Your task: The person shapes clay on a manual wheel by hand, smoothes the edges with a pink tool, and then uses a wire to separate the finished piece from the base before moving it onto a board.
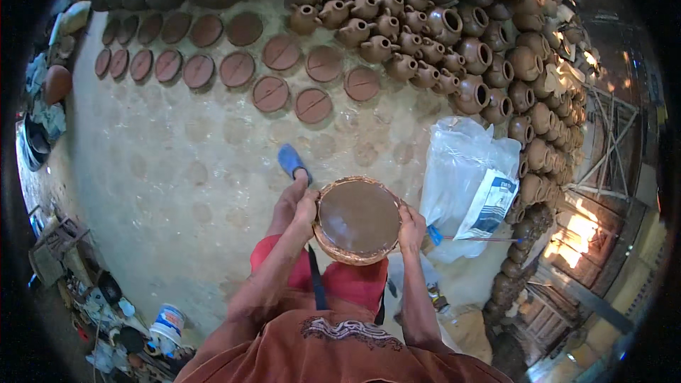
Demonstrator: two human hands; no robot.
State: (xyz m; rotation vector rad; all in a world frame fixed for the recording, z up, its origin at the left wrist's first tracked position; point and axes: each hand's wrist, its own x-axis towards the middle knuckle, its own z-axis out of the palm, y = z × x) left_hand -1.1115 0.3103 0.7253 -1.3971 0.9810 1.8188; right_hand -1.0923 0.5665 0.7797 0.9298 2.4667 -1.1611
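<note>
Floor: a dusty floor (177, 163) is seen, ringed by pots (454, 35).
Left hand (303, 206): closed on the disc (358, 218) rim.
Right hand (411, 225): closed on the opposite rim.
Disc: held at waist height.
Progress: many discs laid (237, 69); this one not yet.

Daylight even, moderately bright; glare at right doorway (578, 230); strong fisheye bending and dark vignette at rim; edges soft.
</note>
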